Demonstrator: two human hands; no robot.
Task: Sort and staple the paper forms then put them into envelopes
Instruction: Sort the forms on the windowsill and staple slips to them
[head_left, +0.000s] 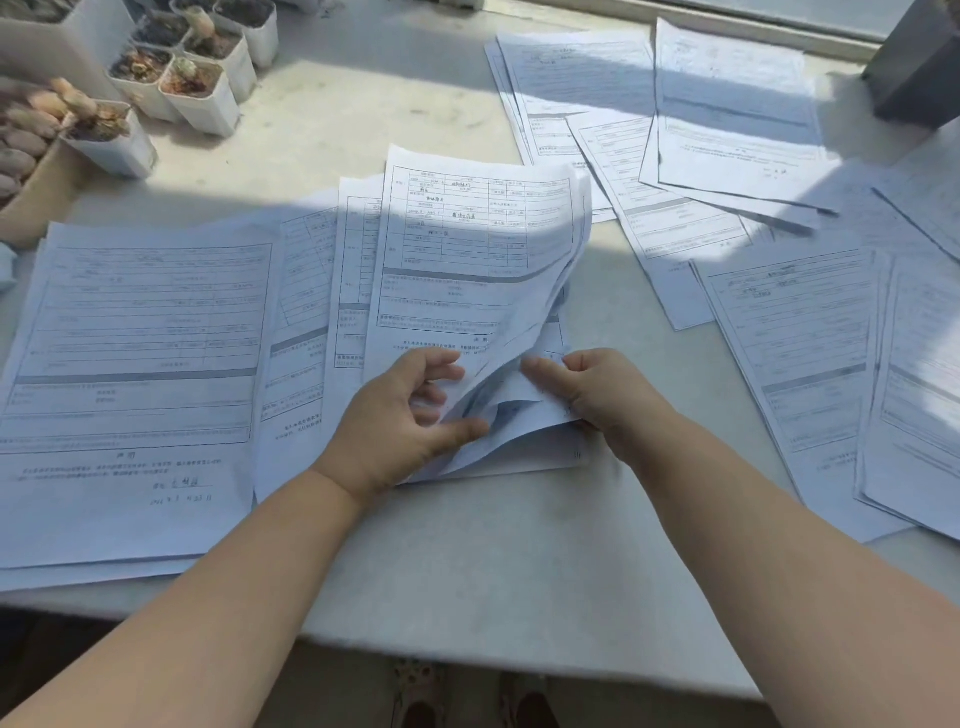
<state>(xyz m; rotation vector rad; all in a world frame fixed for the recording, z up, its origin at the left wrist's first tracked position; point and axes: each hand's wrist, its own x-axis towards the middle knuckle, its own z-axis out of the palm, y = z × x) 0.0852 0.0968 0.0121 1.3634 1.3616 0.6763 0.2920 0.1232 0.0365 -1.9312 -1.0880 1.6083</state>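
Note:
A loose stack of printed paper forms (467, 260) lies at the middle of the white table (467, 561). Its top sheets are lifted and curl over to the right. My left hand (400, 415) grips the lower edge of those lifted sheets between thumb and fingers. My right hand (597, 389) pinches the lower right corner of the same stack, its forefinger pointing left along the paper. More forms lie in a pile at the left (135, 374), a pile at the far right (841, 343) and a fanned spread at the back right (691, 124).
Several small white pots with succulents (192, 78) stand at the back left. A dark grey box (919, 62) stands at the back right corner. The table's front edge (519, 660) runs below my forearms, with the floor and my feet beneath it.

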